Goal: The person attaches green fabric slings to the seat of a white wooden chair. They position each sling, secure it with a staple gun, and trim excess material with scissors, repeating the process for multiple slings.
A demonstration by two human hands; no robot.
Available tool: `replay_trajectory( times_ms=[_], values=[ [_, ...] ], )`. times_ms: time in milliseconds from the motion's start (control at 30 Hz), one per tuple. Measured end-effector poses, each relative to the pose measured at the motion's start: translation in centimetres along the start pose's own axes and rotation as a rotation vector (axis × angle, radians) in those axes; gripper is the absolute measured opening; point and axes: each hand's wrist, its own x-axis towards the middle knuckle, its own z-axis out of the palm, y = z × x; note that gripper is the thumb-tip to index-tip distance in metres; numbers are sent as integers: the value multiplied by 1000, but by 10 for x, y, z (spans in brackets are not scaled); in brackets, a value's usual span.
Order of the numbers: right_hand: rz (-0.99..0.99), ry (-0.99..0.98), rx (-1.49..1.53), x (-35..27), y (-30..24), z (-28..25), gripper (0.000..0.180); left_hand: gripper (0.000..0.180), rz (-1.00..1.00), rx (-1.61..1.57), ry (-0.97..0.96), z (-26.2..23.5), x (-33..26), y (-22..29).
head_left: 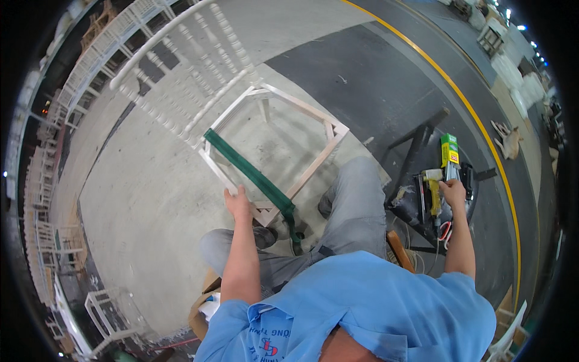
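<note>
A pale chair frame (pixel 310 166) with an open seat and turned back spindles stands in front of me. A green strap (pixel 250 172) stretches across its seat opening, its loose end hanging over the near rail. My left hand (pixel 239 204) is closed around the left seat rail, near the strap. To the right, my right hand (pixel 453 193) reaches over a dark stool (pixel 403 208), its fingers bent at some grey metal strips (pixel 450 173); what they pinch is hidden. Beside that hand lies a yellow staple gun (pixel 432 192). A green and yellow box (pixel 449 151) sits just beyond.
Scissors with red handles (pixel 445 230) lie at the stool's near edge. By my left leg is a cardboard box (pixel 202 314). Many white chairs (pixel 51 241) line the far left. A dog (pixel 509 142) lies beyond the yellow floor line (pixel 476 108).
</note>
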Motion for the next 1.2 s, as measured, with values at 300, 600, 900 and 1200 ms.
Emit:
replay_trajectory(
  times_ms=[300, 600, 900, 1200],
  values=[
    [-466, -38, 920, -48, -86, -38, 26, 41, -815, -446, -442, 16, -39, 49],
    [-693, -914, 1074, -136, -274, 40, 30, 20, -827, -598, -657, 29, -99, 20],
    [-644, -1437, 291, -190, -367, 167, 42, 23, -1070, -510, -689, 13, -195, -28],
    [-1101, -1138, -144, -198, -371, 226, 53, 25, -996, -237, -512, 12, -171, -34]
  ],
)
